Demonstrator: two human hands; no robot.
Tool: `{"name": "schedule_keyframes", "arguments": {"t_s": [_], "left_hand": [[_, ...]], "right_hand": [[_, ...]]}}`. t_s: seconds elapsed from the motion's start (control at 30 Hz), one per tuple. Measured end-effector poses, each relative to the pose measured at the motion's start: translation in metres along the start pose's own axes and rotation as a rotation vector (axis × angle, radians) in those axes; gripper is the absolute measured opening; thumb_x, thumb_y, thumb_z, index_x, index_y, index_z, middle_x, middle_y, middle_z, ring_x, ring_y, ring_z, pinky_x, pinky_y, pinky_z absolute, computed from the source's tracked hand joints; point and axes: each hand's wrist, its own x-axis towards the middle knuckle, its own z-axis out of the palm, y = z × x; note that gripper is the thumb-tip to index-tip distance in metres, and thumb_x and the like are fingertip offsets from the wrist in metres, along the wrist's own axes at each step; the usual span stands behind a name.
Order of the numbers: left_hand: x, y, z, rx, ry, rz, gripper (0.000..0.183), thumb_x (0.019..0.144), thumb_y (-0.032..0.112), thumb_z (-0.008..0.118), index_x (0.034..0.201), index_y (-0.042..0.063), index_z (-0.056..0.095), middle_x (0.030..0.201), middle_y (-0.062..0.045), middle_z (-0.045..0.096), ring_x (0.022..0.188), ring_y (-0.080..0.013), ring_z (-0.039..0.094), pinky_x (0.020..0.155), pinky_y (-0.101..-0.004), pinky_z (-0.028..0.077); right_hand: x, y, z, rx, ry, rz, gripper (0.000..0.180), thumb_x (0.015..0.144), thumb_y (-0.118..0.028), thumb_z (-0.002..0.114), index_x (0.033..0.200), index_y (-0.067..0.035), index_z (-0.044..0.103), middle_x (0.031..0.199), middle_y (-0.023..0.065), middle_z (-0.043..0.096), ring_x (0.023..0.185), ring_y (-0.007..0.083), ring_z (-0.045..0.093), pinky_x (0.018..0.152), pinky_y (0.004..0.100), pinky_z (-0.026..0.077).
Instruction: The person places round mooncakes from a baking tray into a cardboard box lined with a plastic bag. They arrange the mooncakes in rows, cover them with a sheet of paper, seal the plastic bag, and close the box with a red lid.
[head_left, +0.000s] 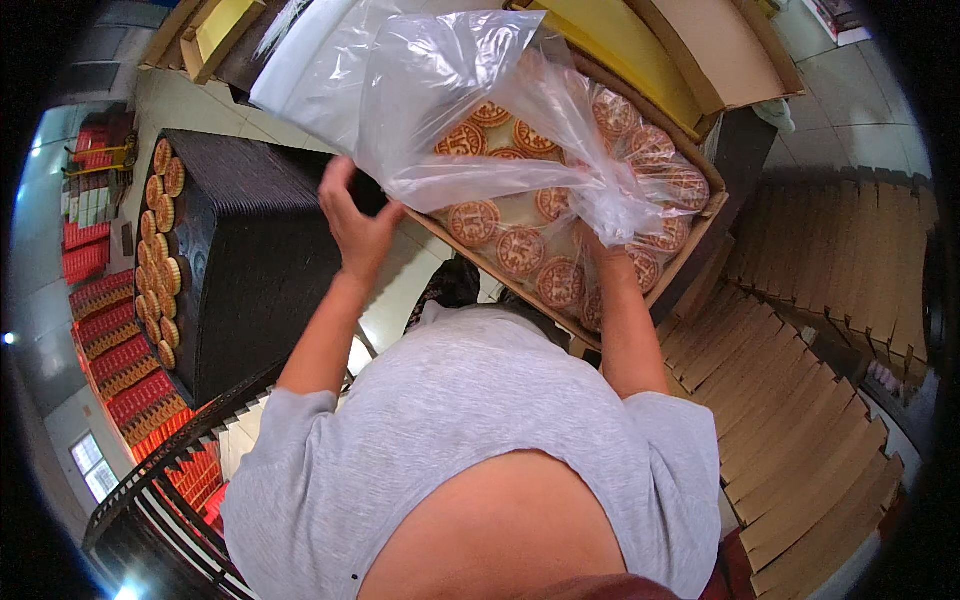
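A shallow cardboard box (487, 271) lies before me, holding round, stamped pastries (520, 251) in several rows. A clear plastic bag (450, 75) covers them; its loose mouth stands up and folds over the far left part. My right hand (598, 238) is at the bag's gathered, bunched film, over the right half of the box. Film partly hides its fingers, but the folds run together at its grip. At the box's left corner is my left hand (358, 221), thumb and fingers spread apart. Its thumb is by the bag's lower left edge; whether they touch I cannot tell.
To the left rises a tall stack of black trays (262, 225), with round pastries (159, 277) on its end tray. Flat cardboard pieces (795, 420) are piled at the right. More cardboard boxes (742, 52) stand beyond, one with a yellow liner (630, 60). White plastic sheeting (315, 90) lies far left.
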Motion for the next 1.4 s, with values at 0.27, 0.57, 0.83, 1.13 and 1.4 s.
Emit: {"name": "schedule_keyframes", "arguments": {"t_s": [0.27, 0.57, 0.83, 1.13, 1.4], "left_hand": [[-0.008, 0.098, 0.165, -0.513, -0.454, 0.12, 0.029, 0.088, 0.028, 0.082, 0.106, 0.007, 0.073, 0.094, -0.009, 0.075, 0.087, -0.0243, 0.072, 0.076, -0.0415, 0.056], [0.011, 0.135, 0.173, -0.959, -0.858, -0.869, 0.062, 0.091, 0.044, 0.081, 0.131, 0.0, 0.063, 0.118, -0.015, 0.07, 0.109, -0.0271, 0.068, 0.099, -0.0448, 0.053], [0.057, 0.092, 0.107, -0.868, -0.798, 0.561, 0.055, 0.089, 0.037, 0.079, 0.133, 0.008, 0.065, 0.14, -0.017, 0.062, 0.134, -0.0405, 0.053, 0.115, -0.0506, 0.04], [0.122, 0.105, 0.23, -0.752, -0.946, 0.332, 0.035, 0.096, 0.032, 0.069, 0.125, 0.012, 0.074, 0.124, -0.018, 0.071, 0.121, -0.0396, 0.063, 0.113, -0.0495, 0.041], [0.016, 0.119, 0.203, -1.035, -0.635, 0.308, 0.049, 0.107, 0.029, 0.062, 0.154, 0.02, 0.057, 0.146, -0.017, 0.054, 0.134, -0.0349, 0.055, 0.117, -0.0459, 0.041]], "right_hand": [[-0.009, -0.007, 0.009, -0.31, 0.025, -0.016, 0.043, 0.104, -0.031, 0.058, 0.134, -0.001, 0.061, 0.128, 0.018, 0.069, 0.114, 0.0315, 0.066, 0.104, 0.0457, 0.052], [-0.023, -0.003, -0.009, -0.977, -0.013, -0.148, 0.039, 0.098, -0.021, 0.068, 0.131, -0.002, 0.064, 0.126, 0.0154, 0.069, 0.114, 0.0326, 0.066, 0.103, 0.0465, 0.051], [-0.033, 0.027, 0.023, -1.021, 0.231, -0.359, 0.046, 0.095, -0.018, 0.074, 0.136, 0.0, 0.061, 0.131, 0.0136, 0.066, 0.119, 0.0292, 0.064, 0.106, 0.0454, 0.05], [-0.028, 0.028, 0.041, -1.211, 0.348, -0.332, 0.051, 0.087, -0.031, 0.079, 0.129, -0.006, 0.066, 0.127, 0.0169, 0.065, 0.122, 0.036, 0.059, 0.111, 0.0519, 0.043], [-0.036, 0.034, 0.01, -1.174, 0.17, -0.336, 0.052, 0.099, -0.033, 0.068, 0.142, -0.007, 0.055, 0.134, 0.0139, 0.06, 0.125, 0.0306, 0.059, 0.107, 0.0457, 0.048]]}}
